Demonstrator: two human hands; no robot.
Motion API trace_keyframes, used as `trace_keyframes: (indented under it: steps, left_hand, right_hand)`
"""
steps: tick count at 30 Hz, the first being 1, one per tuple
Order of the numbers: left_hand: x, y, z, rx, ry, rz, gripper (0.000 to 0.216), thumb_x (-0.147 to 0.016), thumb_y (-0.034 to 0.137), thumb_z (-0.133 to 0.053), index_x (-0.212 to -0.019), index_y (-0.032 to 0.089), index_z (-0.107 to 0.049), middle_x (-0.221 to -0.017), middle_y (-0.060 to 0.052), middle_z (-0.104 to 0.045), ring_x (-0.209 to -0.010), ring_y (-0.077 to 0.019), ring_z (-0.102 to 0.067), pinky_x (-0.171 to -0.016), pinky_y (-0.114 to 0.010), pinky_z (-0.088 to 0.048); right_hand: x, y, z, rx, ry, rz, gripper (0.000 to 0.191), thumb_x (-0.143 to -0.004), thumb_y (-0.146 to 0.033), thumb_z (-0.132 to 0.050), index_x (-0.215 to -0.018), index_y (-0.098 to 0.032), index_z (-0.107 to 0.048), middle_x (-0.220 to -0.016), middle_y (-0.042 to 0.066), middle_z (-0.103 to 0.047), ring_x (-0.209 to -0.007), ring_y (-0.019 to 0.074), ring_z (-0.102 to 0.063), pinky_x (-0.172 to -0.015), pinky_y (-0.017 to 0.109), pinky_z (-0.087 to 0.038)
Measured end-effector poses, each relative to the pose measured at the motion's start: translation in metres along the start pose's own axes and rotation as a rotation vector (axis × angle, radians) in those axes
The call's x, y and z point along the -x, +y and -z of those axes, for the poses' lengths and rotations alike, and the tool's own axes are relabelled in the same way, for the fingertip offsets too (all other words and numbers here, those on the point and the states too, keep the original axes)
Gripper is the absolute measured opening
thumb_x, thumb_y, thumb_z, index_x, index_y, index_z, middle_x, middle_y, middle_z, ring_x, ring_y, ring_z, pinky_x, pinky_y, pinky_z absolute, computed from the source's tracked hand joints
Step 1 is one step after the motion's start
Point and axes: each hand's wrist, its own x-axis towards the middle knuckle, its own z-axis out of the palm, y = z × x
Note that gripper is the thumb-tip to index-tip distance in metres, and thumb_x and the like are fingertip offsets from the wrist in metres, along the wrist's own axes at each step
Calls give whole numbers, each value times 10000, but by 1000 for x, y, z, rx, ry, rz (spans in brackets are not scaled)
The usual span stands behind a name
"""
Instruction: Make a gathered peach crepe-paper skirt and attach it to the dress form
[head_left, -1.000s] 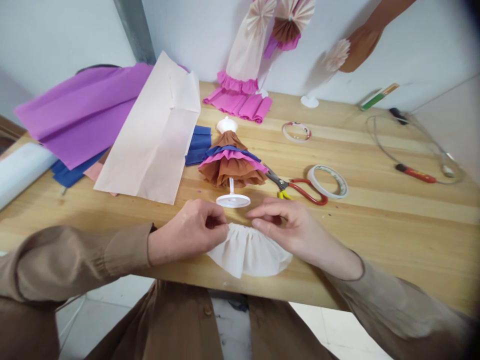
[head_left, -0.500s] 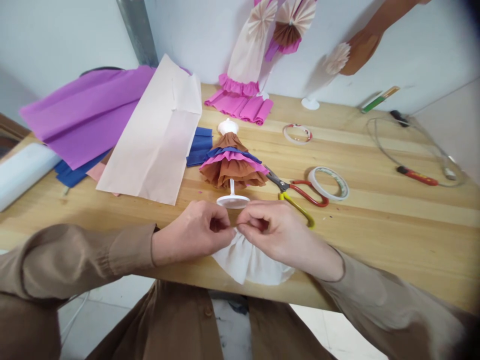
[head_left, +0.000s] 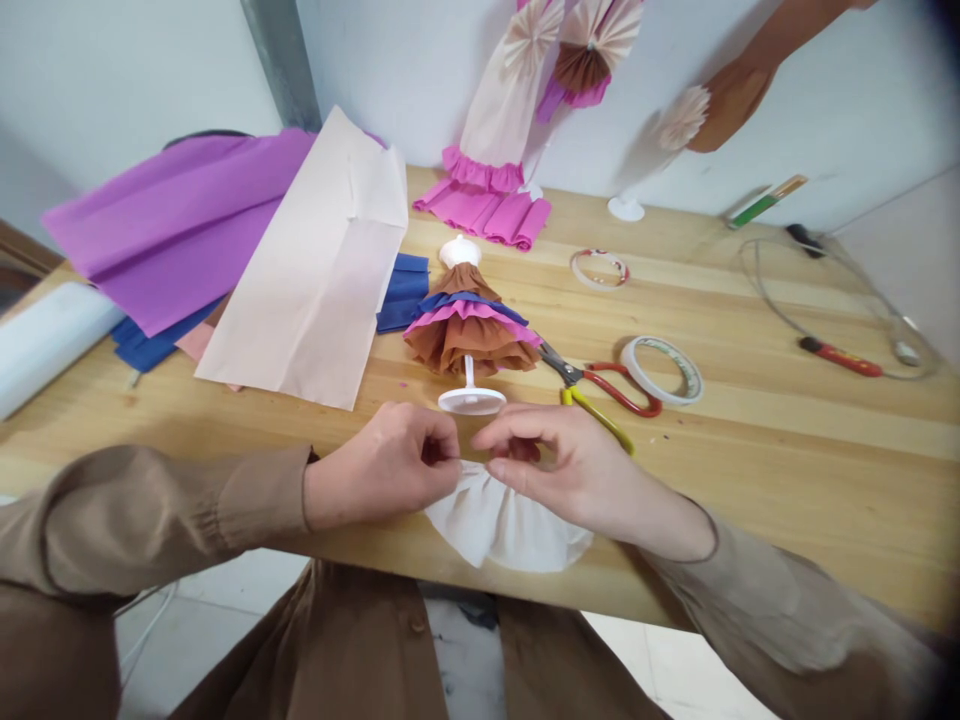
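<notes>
My left hand (head_left: 382, 477) and my right hand (head_left: 559, 465) both pinch the gathered top edge of a white pleated paper piece (head_left: 502, 525) lying at the table's near edge. The paper fans out toward me below my fingers. Just beyond my hands stands a small mannequin stand (head_left: 471, 400) wearing a brown, pink and blue layered paper skirt (head_left: 469, 330).
Red and yellow scissors (head_left: 600, 392) and a tape roll (head_left: 664, 368) lie right of the mannequin. Beige paper (head_left: 315, 270), purple paper (head_left: 172, 225) and blue paper lie at the left. Pink paper dresses (head_left: 495, 170) stand at the back. Another person's hand (head_left: 724, 100) holds a paper rosette by the wall.
My right hand slid left along the paper's gathered edge toward my left hand, then eased slightly right again. The scissors' yellow handle became visible.
</notes>
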Motion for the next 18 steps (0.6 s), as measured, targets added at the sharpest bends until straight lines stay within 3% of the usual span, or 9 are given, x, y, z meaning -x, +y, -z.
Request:
trace_keyframes:
  steps: [6, 14, 18]
  left_hand:
    - [1, 3, 0, 11, -4, -11, 95, -672, 144, -515, -578, 139, -528, -553, 31, -528, -538, -64, -439, -518, -180, -347]
    - [0, 1, 0, -5, -3, -23, 90, -654, 117, -504, -574, 132, -543, -552, 30, -525, -546, -63, -438, -512, -175, -332]
    - [1, 1, 0, 5, -6, -13, 96, -657, 116, -506, -566, 133, -528, -539, 37, -506, -530, -57, -432, -498, -166, -327]
  right_hand:
    - [-2, 0, 2, -212, -65, -74, 135, -717, -223, -629, -634, -177, -533, -590, -39, -497, -534, 81, -427, -492, 214, -349]
    - [-1, 7, 5, -259, -139, -47, 114, -779, -234, -613, -723, -157, -677, -720, 23, -646, -639, 114, -575, -593, 233, -453]
    - [1, 9, 7, -222, -94, 12, 159, -805, -247, -604, -803, -158, -736, -747, 32, -646, -622, 103, -585, -547, 215, -446]
